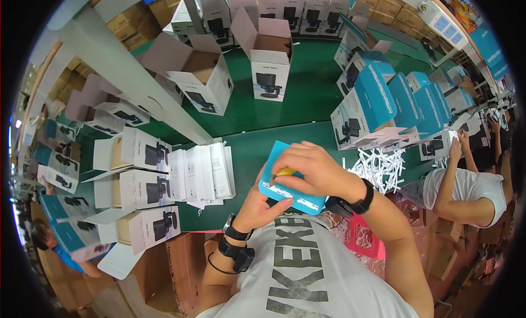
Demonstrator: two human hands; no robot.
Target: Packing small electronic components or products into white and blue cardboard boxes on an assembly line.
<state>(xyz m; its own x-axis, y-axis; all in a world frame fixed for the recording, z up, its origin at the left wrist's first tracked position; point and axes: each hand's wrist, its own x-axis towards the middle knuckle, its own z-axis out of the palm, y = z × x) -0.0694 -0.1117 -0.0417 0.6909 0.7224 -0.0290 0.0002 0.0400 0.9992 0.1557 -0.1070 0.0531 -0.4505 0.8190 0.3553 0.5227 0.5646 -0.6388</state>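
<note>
The left hand grips the blue box at its left edge; the right hand, over the box, grasps a yellow item.

Yellow object, mostly out of sight beneath the right hand, frame centre; shirt incomplete at lower edge.

A blue, round-cornered panel with white print tilts above the counter's near edge. A small yellow item, partly hidden by fingers, lies against it.
</note>
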